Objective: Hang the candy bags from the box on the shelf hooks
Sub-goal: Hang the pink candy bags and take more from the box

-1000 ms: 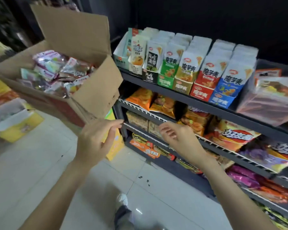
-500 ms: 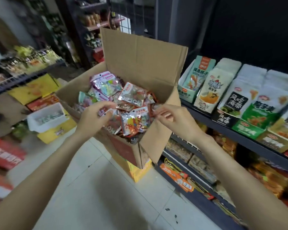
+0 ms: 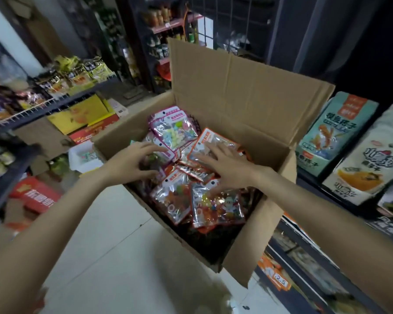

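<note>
Over the open box point(image 3: 254, 105), both hands reach into the heap of bags point(image 3: 216, 205). Right hand point(image 3: 227, 166) lies spread on an orange bag point(image 3: 218, 141), fingers straight, gripping nothing. Left hand point(image 3: 132, 160) hovers half-curled beside a pink bag point(image 3: 175, 130); any grip is apparently absent. Right hand is nearer.

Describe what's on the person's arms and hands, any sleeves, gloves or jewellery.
Both forearms are bare as far as the frame shows: no sleeves visible. The left hand and right hand wear no gloves, and no rings, watch or bracelet show on fingers or wrists.
</note>
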`<action>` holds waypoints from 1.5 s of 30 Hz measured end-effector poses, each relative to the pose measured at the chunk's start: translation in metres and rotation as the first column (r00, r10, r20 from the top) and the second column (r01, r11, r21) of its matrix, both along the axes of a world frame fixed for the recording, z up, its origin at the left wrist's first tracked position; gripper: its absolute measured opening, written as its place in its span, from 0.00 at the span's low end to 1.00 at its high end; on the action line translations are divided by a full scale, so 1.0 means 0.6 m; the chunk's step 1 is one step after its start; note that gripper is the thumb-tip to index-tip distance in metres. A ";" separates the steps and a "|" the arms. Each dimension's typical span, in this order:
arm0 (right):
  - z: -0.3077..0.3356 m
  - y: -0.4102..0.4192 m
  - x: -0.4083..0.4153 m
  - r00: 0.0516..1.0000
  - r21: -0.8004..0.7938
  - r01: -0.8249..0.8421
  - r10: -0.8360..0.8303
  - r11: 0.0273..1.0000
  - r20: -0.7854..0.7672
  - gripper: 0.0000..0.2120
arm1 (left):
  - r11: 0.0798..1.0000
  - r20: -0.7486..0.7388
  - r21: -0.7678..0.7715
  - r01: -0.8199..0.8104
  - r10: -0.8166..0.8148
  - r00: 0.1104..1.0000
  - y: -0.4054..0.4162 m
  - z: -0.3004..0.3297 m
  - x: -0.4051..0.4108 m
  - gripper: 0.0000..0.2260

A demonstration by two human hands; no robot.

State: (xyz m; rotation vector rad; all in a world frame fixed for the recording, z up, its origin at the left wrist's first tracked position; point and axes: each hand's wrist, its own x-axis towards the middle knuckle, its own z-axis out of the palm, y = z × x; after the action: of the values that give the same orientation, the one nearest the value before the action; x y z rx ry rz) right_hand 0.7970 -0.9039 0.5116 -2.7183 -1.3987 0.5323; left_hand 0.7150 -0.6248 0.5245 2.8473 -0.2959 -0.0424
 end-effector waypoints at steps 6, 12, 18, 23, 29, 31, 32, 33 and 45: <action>-0.012 0.024 0.029 0.999 -0.137 -0.044 0.042 0.990 -0.021 0.50 | 0.973 -0.132 0.185 0.136 -0.112 0.985 0.073 0.022 0.048 0.39; 0.005 0.036 0.025 1.000 -0.227 -0.030 0.029 0.973 -0.007 0.46 | 0.956 -0.489 0.181 0.232 -0.117 0.865 0.080 0.035 0.090 0.48; 0.045 0.096 0.026 0.996 -0.098 0.051 -0.043 0.994 0.079 0.36 | 0.840 -0.448 0.351 0.414 -0.237 0.862 0.094 0.041 0.088 0.43; 0.029 0.193 0.026 0.988 0.067 0.150 -0.151 0.987 0.021 0.43 | 0.789 -0.263 0.491 0.369 -0.269 0.926 0.095 0.022 0.097 0.30; -0.019 0.259 0.011 0.968 0.014 0.249 -0.249 0.968 -0.009 0.51 | 0.827 -0.236 0.446 0.344 -0.262 0.936 0.100 0.013 0.103 0.27; -0.030 0.263 0.006 0.963 0.083 0.265 -0.268 0.961 0.031 0.43 | 0.824 -0.236 0.433 0.365 -0.287 0.928 0.101 0.014 0.101 0.24; -0.034 0.264 0.005 0.960 0.115 0.275 -0.280 0.955 0.028 0.37 | 0.821 -0.240 0.427 0.378 -0.301 0.923 0.102 0.014 0.101 0.23; -0.037 0.263 0.005 0.956 0.144 0.287 -0.292 0.947 0.017 0.31 | 0.823 -0.240 0.414 0.388 -0.312 0.919 0.103 0.014 0.099 0.22; 0.016 0.198 0.057 0.889 0.387 0.456 -0.430 0.801 -0.158 0.15 | 0.963 -0.012 0.116 0.245 -0.245 0.969 0.112 0.043 0.098 0.18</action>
State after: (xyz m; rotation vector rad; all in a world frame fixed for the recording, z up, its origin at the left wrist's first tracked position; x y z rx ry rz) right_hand 0.8313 -0.7849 0.5211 -2.5128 -0.7009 0.2432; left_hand 0.7738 -0.5574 0.5501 2.9077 -0.6665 -0.1096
